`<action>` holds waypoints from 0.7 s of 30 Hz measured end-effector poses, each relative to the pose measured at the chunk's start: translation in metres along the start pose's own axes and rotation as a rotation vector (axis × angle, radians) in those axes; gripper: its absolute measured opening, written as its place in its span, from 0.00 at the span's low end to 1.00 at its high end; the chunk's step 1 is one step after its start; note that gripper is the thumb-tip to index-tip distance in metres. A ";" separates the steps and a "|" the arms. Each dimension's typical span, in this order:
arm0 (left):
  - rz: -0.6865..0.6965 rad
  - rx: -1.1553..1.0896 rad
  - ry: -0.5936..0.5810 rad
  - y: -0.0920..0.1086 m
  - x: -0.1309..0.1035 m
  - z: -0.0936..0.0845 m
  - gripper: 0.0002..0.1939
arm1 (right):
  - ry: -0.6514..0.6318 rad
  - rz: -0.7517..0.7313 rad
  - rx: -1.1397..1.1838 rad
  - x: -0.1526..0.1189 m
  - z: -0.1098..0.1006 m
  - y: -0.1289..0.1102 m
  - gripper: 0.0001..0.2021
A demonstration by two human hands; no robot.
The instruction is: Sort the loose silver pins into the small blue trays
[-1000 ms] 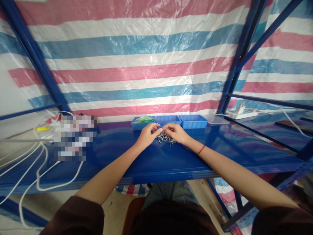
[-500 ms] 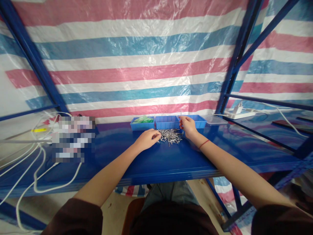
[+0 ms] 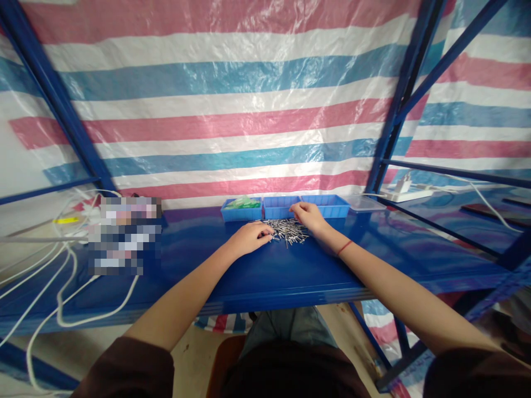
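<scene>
A loose pile of thin, silvery metal pins (image 3: 289,231), like screws or rivets, lies on the blue tabletop. At the pile's left edge rests my left hand (image 3: 250,239), its fingers curled and thumb pressed in; whatever they pinch blends with the pins. My right hand (image 3: 310,217) hovers over the pile's back right side, in front of the middle blue bin (image 3: 271,209). Its fingertips are drawn together and anything between them is hidden. The left blue bin (image 3: 243,214) holds green and clear plastic packets (image 3: 244,203). A right blue bin (image 3: 334,209) stands beyond my right wrist.
A clear plastic lid (image 3: 367,203) lies right of the bins, near a white power strip (image 3: 404,193). White cables (image 3: 68,287) loop over the table's left side, beside a blurred-out patch. Blue frame posts rise at both sides before a striped sheet (image 3: 232,127).
My right hand has moved left and slightly down, from the right bin to before the middle bin. The thin piece above its fingertips no longer shows. My left hand has barely shifted.
</scene>
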State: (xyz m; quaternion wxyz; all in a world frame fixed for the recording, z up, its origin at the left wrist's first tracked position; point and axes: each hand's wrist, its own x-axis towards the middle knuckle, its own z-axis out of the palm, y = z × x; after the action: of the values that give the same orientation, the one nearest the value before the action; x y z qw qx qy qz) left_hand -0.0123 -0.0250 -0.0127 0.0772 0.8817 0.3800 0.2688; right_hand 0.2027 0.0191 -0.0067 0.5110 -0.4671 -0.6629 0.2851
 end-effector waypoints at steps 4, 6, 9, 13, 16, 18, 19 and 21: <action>0.003 0.014 -0.013 0.002 0.000 -0.002 0.13 | -0.103 -0.203 -0.240 -0.007 0.004 -0.004 0.11; -0.008 0.019 -0.007 0.002 0.000 -0.001 0.12 | -0.165 -0.291 -0.330 -0.012 0.005 -0.007 0.11; -0.046 0.064 0.034 0.000 -0.001 0.002 0.11 | -0.254 -0.384 -0.403 -0.018 0.007 -0.013 0.10; -0.093 0.121 0.010 -0.003 -0.002 0.002 0.10 | -0.303 -0.436 -0.417 -0.021 0.008 -0.016 0.10; -0.099 0.138 -0.012 -0.001 -0.002 -0.002 0.10 | -0.312 -0.447 -0.418 -0.021 0.008 -0.017 0.11; -0.106 0.159 -0.002 0.000 -0.002 -0.005 0.10 | -0.315 -0.447 -0.419 -0.022 0.008 -0.017 0.11; -0.112 0.167 0.017 0.001 -0.002 -0.006 0.10 | -0.316 -0.445 -0.418 -0.022 0.008 -0.016 0.11; -0.120 0.160 0.077 0.000 -0.001 -0.008 0.10 | -0.316 -0.436 -0.405 -0.022 0.009 -0.016 0.10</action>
State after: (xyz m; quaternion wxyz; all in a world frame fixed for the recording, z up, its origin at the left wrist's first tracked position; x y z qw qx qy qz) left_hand -0.0167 -0.0265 -0.0063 0.0079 0.8497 0.4551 0.2662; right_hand 0.1896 -0.0064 -0.0053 0.3479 -0.3566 -0.8612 0.1006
